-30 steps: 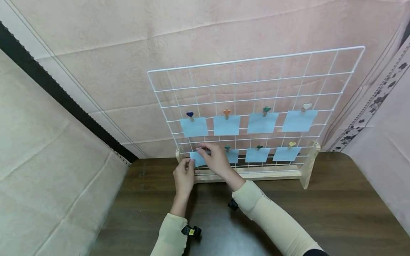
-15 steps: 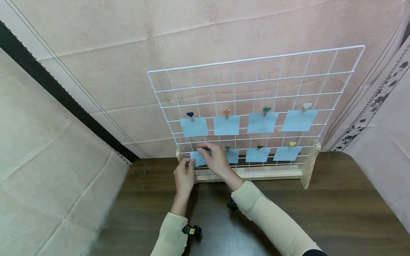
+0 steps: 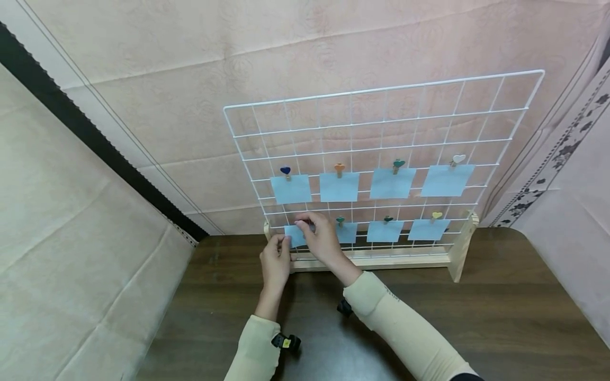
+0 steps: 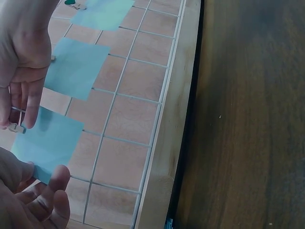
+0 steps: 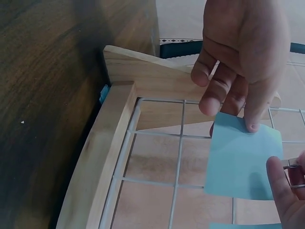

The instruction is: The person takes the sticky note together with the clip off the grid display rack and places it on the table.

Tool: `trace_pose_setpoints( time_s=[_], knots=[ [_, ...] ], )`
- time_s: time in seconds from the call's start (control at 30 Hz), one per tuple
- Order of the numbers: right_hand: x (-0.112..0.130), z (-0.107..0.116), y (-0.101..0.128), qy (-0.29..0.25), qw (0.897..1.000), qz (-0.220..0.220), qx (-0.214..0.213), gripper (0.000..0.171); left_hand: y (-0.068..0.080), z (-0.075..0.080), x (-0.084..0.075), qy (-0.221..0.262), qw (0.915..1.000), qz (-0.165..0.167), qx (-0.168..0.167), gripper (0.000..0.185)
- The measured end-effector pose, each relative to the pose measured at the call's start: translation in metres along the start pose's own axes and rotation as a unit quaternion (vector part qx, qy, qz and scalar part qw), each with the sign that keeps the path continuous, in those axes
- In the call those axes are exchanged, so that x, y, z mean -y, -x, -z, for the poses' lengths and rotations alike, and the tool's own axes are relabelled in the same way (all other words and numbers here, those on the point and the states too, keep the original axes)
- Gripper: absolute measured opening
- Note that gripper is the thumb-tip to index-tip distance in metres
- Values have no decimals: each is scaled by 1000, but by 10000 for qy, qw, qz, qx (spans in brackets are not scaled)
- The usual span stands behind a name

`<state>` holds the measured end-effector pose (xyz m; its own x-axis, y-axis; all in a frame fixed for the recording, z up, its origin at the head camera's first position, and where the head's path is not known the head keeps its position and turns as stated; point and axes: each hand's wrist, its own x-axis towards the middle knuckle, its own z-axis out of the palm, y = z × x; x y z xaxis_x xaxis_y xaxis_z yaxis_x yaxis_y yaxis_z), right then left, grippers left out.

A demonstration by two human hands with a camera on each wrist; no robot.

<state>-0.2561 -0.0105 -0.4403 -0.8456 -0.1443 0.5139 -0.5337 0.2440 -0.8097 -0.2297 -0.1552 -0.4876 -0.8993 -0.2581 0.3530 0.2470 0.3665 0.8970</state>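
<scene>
A white wire grid point(image 3: 381, 137) stands upright in a wooden base point(image 3: 381, 259) on a dark table point(image 3: 429, 328). Several blue paper notes hang from it under small heart-topped clips. My left hand point(image 3: 284, 242) pinches the lower left corner of the bottom-left blue note point(image 3: 294, 236) and keeps it against the wires. The left wrist view shows that note point(image 4: 50, 140) between the thumb and fingers of my left hand point(image 4: 33, 191). My right hand point(image 3: 303, 225) is at the note's top edge and pinches a small wooden clip point(image 4: 14, 127). In the right wrist view, the note point(image 5: 240, 160) lies flat on the grid.
Pink cloth hangs behind the grid and on both sides. The upper rows of the grid carry nothing. The base's wooden end post point(image 3: 461, 246) stands at the right. Bare dark tabletop lies in front of the stand.
</scene>
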Motion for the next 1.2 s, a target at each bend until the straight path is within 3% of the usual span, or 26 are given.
trace_pose_setpoints(
  time_s=[0.3, 0.83, 1.2],
  knots=[
    [0, -2, 1, -228, 9997, 59, -71, 20, 0, -1, 1, -114, 9999, -73, -37, 18],
    [7, 3, 6, -462, 9986, -246, 84, 24, 6, 7, 2, -43, 9999, -92, 47, 15],
    [11, 12, 12, -217, 9997, -135, 43, 24, 9, 15, 3, 55, 10000, -36, -24, 13]
  ],
)
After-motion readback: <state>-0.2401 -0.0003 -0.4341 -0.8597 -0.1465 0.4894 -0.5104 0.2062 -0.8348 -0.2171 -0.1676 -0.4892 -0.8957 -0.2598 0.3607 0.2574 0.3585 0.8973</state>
